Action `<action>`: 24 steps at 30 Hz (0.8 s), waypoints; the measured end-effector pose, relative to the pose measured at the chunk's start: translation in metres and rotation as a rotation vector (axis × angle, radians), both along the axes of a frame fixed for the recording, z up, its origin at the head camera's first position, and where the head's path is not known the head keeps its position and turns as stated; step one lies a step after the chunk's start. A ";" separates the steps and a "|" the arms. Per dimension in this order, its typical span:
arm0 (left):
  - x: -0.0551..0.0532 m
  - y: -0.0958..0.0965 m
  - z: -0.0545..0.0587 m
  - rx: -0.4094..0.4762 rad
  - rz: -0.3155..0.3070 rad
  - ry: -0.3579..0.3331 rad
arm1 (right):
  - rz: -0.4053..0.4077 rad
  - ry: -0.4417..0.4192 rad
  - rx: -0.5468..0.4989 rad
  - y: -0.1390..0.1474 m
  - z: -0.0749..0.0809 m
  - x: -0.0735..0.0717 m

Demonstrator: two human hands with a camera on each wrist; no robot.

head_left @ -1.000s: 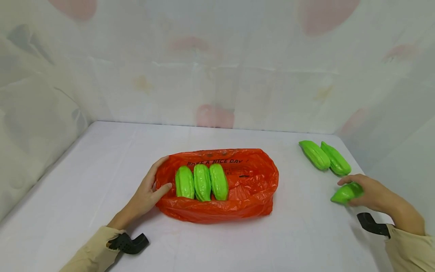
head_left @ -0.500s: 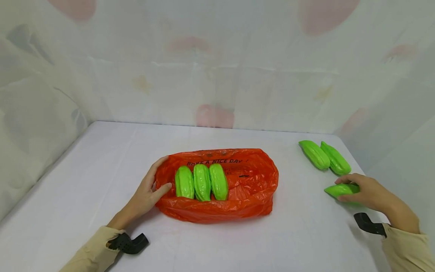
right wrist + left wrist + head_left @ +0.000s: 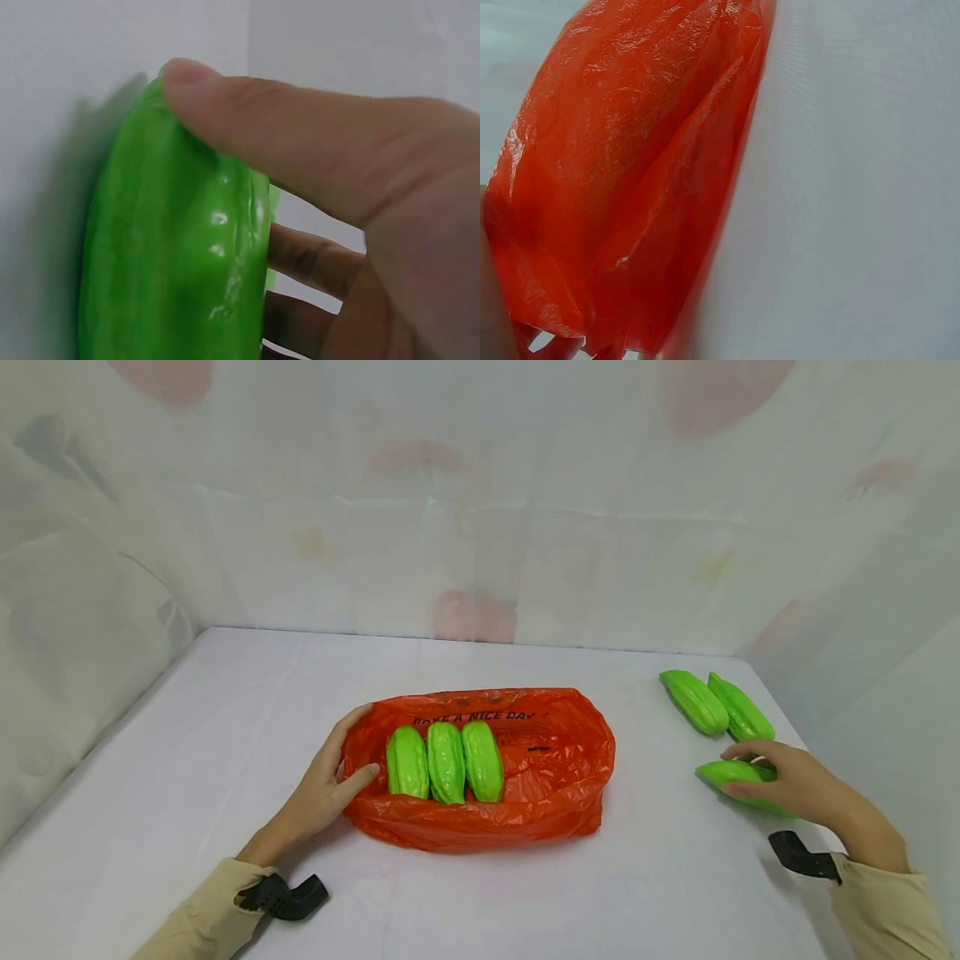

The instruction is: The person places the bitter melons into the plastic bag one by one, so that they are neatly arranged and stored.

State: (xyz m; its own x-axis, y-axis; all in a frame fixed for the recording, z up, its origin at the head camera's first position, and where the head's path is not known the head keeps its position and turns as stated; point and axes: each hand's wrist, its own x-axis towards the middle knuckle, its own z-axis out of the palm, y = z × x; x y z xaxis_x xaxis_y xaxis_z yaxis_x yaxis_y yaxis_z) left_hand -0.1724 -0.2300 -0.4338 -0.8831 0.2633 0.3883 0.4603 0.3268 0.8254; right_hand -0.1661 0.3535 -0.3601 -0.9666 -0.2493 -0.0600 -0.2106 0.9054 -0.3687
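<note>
In the head view, a red plastic bag [image 3: 570, 760] lies with its mouth wide, and three glossy green ridged gourds [image 3: 446, 762] rest side by side in its left part. My left hand [image 3: 324, 787] holds the bag's left end, thumb over the rim; the left wrist view shows the bag's wrinkled side [image 3: 622, 150]. At the right, my right hand [image 3: 798, 785] grips another green ridged gourd [image 3: 723, 772], tip pointing left, low over the table. The right wrist view shows the thumb along one side of this gourd [image 3: 165, 247] and the fingers partly hidden behind it.
Two more green gourds [image 3: 693, 702] lie at the table's far right, just beyond my right hand. A white cloth covers the table [image 3: 480, 902], and pale printed curtains [image 3: 450, 543] stand behind it and at both sides.
My right hand has moved left with the gourd in its grip. The left hand, the bag and the other gourds have stayed in place.
</note>
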 end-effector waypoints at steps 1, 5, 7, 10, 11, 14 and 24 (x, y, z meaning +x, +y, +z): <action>0.000 0.000 0.000 0.002 0.000 0.001 | 0.000 0.000 -0.001 0.000 0.000 0.000; 0.000 0.000 0.000 0.003 0.000 0.003 | -0.002 -0.002 -0.002 -0.001 -0.001 -0.001; 0.000 0.000 0.000 0.002 0.000 0.004 | -0.003 0.000 0.000 -0.001 -0.002 -0.001; 0.000 0.000 0.000 0.001 0.001 0.005 | -0.003 -0.001 -0.009 0.000 -0.002 -0.001; 0.000 0.000 0.000 0.001 0.001 0.005 | -0.003 -0.003 -0.013 0.001 -0.002 -0.001; 0.000 0.000 0.000 0.000 0.004 0.003 | -0.003 -0.010 -0.018 0.003 -0.002 -0.001; -0.001 0.000 -0.001 0.005 -0.001 0.006 | 0.009 -0.061 0.007 0.014 -0.001 0.001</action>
